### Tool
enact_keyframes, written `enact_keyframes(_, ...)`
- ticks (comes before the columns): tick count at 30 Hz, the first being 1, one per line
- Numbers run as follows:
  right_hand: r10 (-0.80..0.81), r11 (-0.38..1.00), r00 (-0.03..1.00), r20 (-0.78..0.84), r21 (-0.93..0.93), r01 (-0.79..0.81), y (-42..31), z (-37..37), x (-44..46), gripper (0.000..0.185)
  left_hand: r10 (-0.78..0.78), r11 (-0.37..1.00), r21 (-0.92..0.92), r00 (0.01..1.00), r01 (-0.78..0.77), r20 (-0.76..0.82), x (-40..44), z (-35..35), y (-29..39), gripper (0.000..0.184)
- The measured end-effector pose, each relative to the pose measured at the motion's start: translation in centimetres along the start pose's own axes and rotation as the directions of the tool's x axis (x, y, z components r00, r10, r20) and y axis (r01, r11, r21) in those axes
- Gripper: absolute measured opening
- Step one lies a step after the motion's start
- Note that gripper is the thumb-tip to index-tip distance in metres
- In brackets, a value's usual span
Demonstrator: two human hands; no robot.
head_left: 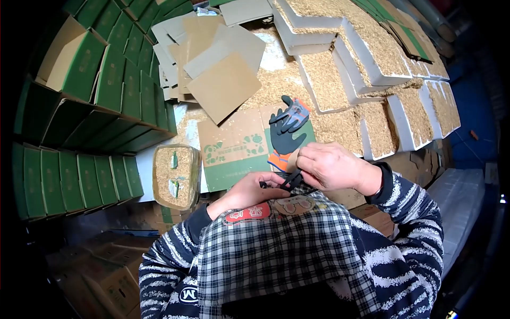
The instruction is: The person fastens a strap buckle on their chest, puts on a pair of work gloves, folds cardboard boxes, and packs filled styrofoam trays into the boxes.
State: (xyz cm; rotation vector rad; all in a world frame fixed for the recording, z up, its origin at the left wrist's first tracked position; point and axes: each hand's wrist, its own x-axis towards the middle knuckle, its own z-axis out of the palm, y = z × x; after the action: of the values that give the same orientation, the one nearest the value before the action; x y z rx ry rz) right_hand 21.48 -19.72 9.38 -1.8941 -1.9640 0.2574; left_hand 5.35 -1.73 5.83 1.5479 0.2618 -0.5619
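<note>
Both my hands are close together above the bib of a black-and-white checked apron. My left hand has its fingers curled round a black strap. From the right, my right hand pinches the same strap near the apron's top edge. Just beyond my hands, a pair of grey-and-orange work gloves lies on a flattened green-and-brown carton. A clear tub of wood shavings with small packets on top stands left of the carton.
Green cartons are stacked along the left. Loose cardboard sheets lie at the back centre. White boxes filled with shavings rise in steps at the back right. Brown cartons sit low at the left.
</note>
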Motion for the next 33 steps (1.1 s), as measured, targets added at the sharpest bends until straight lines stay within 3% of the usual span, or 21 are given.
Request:
enact_keyframes(5, -0.018, 0.999, 0.998, 0.064, -0.027, 0.020, 0.1, -0.9, -0.9, 0.016, 0.038, 0.999, -0.007, 0.999, -0.038, 0.022, 0.1, -0.1, -0.5, 0.029)
enact_keyframes(8, 0.035, 0.999, 0.999, 0.015, -0.029, -0.035, 0.5, -0.8, -1.0, 0.016, 0.030, 1.000, -0.006, 0.999, -0.030, 0.037, 0.1, -0.5, -0.2, 0.027)
enact_keyframes(10, 0.040, 0.998, 0.999, 0.010, -0.049, -0.039, 1.2, -0.3, -1.4, 0.016, -0.003, 0.974, -0.226, 0.999, 0.015, 0.054, -1.2, -1.4, 0.8, 0.023)
enact_keyframes(11, 0.043, 0.997, 0.999, 0.006, -0.068, -0.042, 1.5, -0.2, -1.5, 0.016, -0.004, 0.973, -0.231, 0.999, 0.015, 0.047, -1.6, -1.9, 0.5, 0.023)
enact_keyframes(13, 0.028, 0.997, 1.000, 0.001, -0.072, -0.028, 1.4, -0.5, -1.4, 0.016, 0.132, 0.989, 0.071, 0.990, -0.128, -0.052, -2.3, -3.0, -0.2, 0.034)
enact_keyframes(14, 0.020, 0.997, 1.000, -0.008, -0.078, -0.021, 1.2, -0.6, -1.3, 0.016, 0.233, 0.972, 0.001, 0.956, -0.237, -0.175, -1.9, -3.0, -2.2, 0.026)
enact_keyframes(15, 0.010, 0.997, 1.000, -0.007, -0.075, -0.011, 1.1, -0.6, -1.2, 0.016, 0.231, 0.972, 0.001, 0.955, -0.235, -0.186, -1.7, -3.1, -3.0, 0.026)
enact_keyframes(16, 0.000, 0.996, 1.000, -0.002, -0.092, 0.000, 1.0, -0.7, -1.1, 0.015, 0.166, 0.899, -0.328, 0.919, -0.290, -0.357, -1.6, -3.3, -3.6, 0.020)
enact_keyframes(17, -0.011, 0.994, 1.000, 0.003, -0.111, 0.012, 0.9, -0.7, -0.9, 0.015, 0.047, 0.708, -0.599, 0.870, -0.376, -0.490, -1.6, -3.6, -3.8, 0.018)
enact_keyframes(19, -0.028, 0.993, 1.000, 0.015, -0.117, 0.029, 1.0, -0.3, -0.7, 0.015, -0.035, 0.664, -0.616, 0.805, -0.424, -0.593, -0.9, -3.4, -2.2, 0.018)
enact_keyframes(21, -0.039, 0.992, 0.999, 0.033, -0.122, 0.043, 1.1, -0.3, -0.3, 0.015, -0.045, 0.583, -0.677, 0.814, -0.450, -0.579, -0.3, -3.7, -2.1, 0.018)
enact_keyframes(23, -0.048, 0.988, 0.998, 0.027, -0.146, 0.052, 1.6, -1.0, 0.5, 0.016, 0.134, 0.791, -0.504, 0.902, -0.347, -0.410, 0.1, -3.1, -1.9, 0.018)
enact_keyframes(25, -0.073, 0.984, 0.997, 0.014, -0.160, 0.074, 1.7, -1.0, 1.7, 0.017, 0.409, 0.879, -0.066, 0.819, -0.471, -0.402, 1.3, -1.6, -1.0, 0.024)
enact_keyframes(26, -0.096, 0.980, 0.995, 0.002, -0.174, 0.095, 1.7, -1.0, 2.3, 0.018, 0.409, 0.880, -0.065, 0.820, -0.470, -0.401, 1.4, -1.3, -0.6, 0.024)
enact_keyframes(28, -0.108, 0.980, 0.994, 0.027, -0.166, 0.111, 1.9, -0.7, 2.9, 0.018, 0.211, 0.969, -0.089, 0.959, -0.231, -0.191, 1.4, -0.8, 0.1, 0.024)
enact_keyframes(29, -0.122, 0.979, 0.991, 0.055, -0.159, 0.130, 2.1, -0.6, 3.0, 0.019, 0.212, 0.969, -0.085, 0.960, -0.230, -0.183, 1.4, -0.7, 0.2, 0.024)
enact_keyframes(31, -0.098, 0.984, 0.994, 0.053, -0.143, 0.104, 2.0, -0.6, 2.8, 0.019, 0.070, 0.978, -0.199, 0.998, -0.069, -0.002, 1.5, -0.5, 0.1, 0.022)
enact_keyframes(33, 0.005, 0.999, 0.992, 0.129, -0.032, -0.001, 1.9, -0.8, 2.5, 0.017, 0.092, 0.965, -0.249, 0.996, -0.088, 0.004, 1.9, -0.3, -0.8, 0.022)
